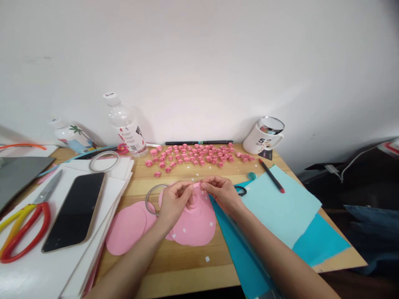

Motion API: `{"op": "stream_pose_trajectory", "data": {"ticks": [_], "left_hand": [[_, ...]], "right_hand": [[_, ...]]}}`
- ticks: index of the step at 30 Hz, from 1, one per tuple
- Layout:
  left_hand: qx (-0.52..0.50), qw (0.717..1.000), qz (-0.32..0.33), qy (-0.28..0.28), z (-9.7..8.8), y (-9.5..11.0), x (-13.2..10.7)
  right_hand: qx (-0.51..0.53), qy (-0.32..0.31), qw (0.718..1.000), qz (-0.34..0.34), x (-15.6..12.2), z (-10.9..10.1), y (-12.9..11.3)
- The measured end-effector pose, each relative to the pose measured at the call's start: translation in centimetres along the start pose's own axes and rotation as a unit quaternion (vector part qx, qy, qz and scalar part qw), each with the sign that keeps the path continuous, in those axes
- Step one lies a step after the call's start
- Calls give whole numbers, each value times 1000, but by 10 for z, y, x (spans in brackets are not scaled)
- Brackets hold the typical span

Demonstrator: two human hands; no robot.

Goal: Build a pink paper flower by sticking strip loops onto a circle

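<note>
My left hand (177, 199) and my right hand (220, 191) meet over the middle of the table, each pinching a narrow pink paper strip (197, 185) between thumb and finger. Below the strip, a curl of pink paper (193, 200) shows near my left fingers. Under both hands lie pink paper circles (195, 228), with small white paper bits on them. More pink circles (126, 230) overlap to the left. A grey ring (149, 199), perhaps a tape roll, is partly hidden behind my left hand. Several rolled pink paper roses (193, 155) spread beyond my hands.
Left are white sheets (121, 182), a phone (76, 211), scissors (28, 220) and another ring (104, 161). Bottles (126, 124) and a mug (263, 135) stand by the wall. Blue paper (321, 241), pale sheets (280, 207) and a dark pen (272, 176) lie right.
</note>
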State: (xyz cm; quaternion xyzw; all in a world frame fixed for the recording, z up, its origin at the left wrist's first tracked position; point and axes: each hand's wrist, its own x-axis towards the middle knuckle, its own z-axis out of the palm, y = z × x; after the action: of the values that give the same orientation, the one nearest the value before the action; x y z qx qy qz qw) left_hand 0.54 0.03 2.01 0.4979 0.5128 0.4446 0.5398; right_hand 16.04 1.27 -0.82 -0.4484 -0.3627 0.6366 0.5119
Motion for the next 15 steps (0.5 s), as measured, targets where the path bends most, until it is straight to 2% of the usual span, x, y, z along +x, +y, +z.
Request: {"op": "stream_pose_trajectory", "data": {"ticks": [15], "left_hand": [[-17,1000,-16,-3,1,1,-1]], "right_hand": [[32,24,999,-16,1,-1,1]]}}
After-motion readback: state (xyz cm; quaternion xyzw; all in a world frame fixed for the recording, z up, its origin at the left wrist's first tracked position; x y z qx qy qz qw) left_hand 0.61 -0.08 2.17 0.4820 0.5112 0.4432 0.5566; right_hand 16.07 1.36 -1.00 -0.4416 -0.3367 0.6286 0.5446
